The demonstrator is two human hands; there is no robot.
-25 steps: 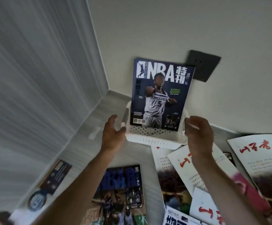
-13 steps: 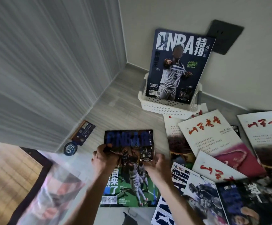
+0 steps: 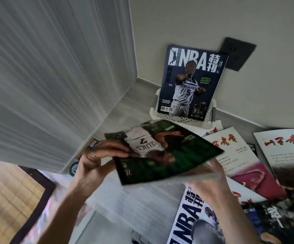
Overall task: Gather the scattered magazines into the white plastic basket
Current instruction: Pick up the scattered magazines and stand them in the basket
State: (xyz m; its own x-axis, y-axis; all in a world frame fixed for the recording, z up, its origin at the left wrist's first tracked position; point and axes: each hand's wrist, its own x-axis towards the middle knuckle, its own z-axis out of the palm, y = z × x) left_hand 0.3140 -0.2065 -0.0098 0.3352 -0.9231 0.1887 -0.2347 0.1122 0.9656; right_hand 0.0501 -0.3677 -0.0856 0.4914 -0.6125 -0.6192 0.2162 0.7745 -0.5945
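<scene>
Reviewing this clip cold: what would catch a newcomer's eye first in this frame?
Probably the green magazine held in mid-air at centre, blurred by motion, with the left hand on its left edge and the right hand under its right side. Behind it, a dark NBA magazine stands upright in the white basket against the wall. More magazines lie spread on the floor to the right.
</scene>
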